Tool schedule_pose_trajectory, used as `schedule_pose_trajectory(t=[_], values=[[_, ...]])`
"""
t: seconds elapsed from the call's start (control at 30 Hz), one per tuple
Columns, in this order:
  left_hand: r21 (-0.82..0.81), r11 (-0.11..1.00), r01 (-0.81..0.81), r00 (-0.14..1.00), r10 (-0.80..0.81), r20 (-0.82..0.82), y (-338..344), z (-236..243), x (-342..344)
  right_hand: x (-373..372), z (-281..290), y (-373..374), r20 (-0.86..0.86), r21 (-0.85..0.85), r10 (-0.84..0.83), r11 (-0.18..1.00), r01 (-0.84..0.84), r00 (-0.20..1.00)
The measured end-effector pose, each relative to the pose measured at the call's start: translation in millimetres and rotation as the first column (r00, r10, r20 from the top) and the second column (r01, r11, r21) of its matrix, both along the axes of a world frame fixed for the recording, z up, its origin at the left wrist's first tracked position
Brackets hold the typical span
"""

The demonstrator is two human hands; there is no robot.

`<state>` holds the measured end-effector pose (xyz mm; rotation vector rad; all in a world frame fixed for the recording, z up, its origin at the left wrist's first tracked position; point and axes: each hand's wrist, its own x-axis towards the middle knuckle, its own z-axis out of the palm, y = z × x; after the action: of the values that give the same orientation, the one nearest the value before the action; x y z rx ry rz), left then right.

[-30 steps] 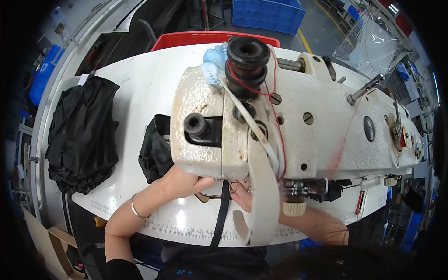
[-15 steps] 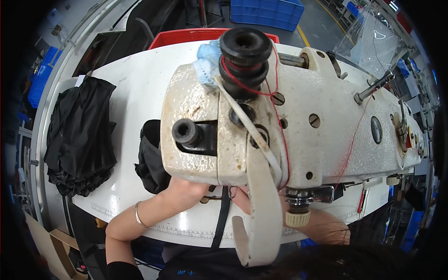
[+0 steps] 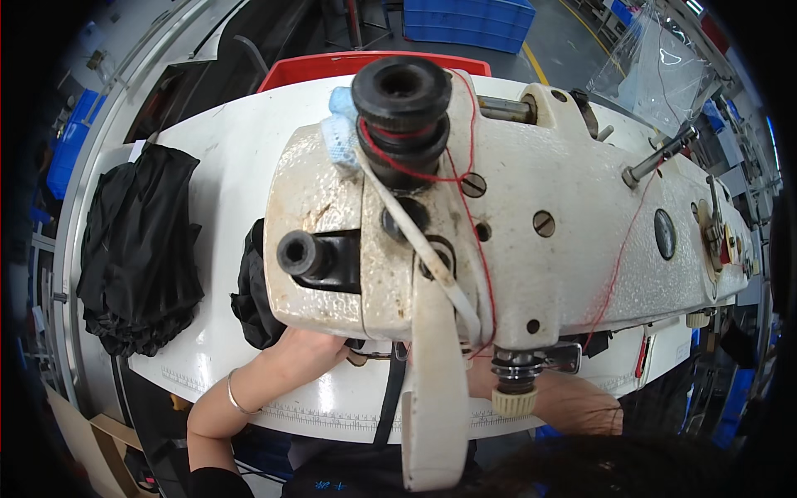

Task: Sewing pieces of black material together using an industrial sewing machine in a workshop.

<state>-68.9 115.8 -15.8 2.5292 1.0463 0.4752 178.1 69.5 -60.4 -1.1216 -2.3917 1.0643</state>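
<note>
A white sewing machine (image 3: 531, 183) fills the middle, its head hiding the needle area. My left hand (image 3: 315, 353) is under the left end of the head, beside black fabric (image 3: 253, 290); its fingers are out of sight. My right hand (image 3: 479, 380) is mostly covered by the machine and a white hanging strip (image 3: 438, 398), so its grip does not show. Between my hands a narrow black strap (image 3: 390, 402) runs over the table's near edge. Red thread (image 3: 490, 282) winds round the black knob (image 3: 402, 91) and down the head.
A pile of black cloth pieces (image 3: 137, 249) lies on the white table (image 3: 224, 166) at the left. Behind the table are a red bin (image 3: 307, 70) and a blue crate (image 3: 469, 21). A red-handled tool (image 3: 643, 361) lies at the right. A cardboard box (image 3: 91, 440) stands lower left.
The machine sits slightly further left in the picture, as the view has shifted. My left hand is a little further left and the right hand is more hidden behind the white strip.
</note>
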Motion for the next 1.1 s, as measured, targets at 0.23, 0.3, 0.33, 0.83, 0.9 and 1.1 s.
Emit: schedule_pose_trajectory(t=[0.23, 0.3, 0.33, 0.83, 0.9, 1.1], values=[[0.045, 0.998, -0.044, 0.999, 0.044, 0.014, -8.0, 8.1, 5.8, -1.7, 4.9, -0.4, 0.092, 0.122, 0.010, 0.992, -0.022, 0.996], [0.061, 0.997, -0.049, 0.999, 0.050, -0.016, -8.3, 7.4, 5.8, 0.3, 6.8, 1.1, -0.019, 0.133, 0.075, 0.989, -0.072, 0.997], [0.045, 0.997, -0.054, 0.998, 0.055, -0.011, -7.6, 7.4, 4.7, 1.3, 8.0, 1.8, -0.074, 0.140, 0.110, 0.985, -0.098, 0.991], [0.110, 0.991, 0.070, 0.997, -0.072, 0.014, -8.2, 2.6, 8.0, 7.4, 6.1, 12.3, -0.068, 0.293, 0.142, 0.949, -0.116, 0.988], [0.107, 0.991, 0.075, 0.997, -0.078, 0.021, -7.3, 2.1, 7.6, 7.4, 6.2, 13.4, -0.064, 0.313, 0.140, 0.943, -0.113, 0.988], [0.041, 0.997, 0.070, 0.997, -0.071, 0.009, -9.6, 0.6, 5.1, 7.4, 5.7, 15.7, -0.049, 0.390, 0.144, 0.914, -0.114, 0.988]])
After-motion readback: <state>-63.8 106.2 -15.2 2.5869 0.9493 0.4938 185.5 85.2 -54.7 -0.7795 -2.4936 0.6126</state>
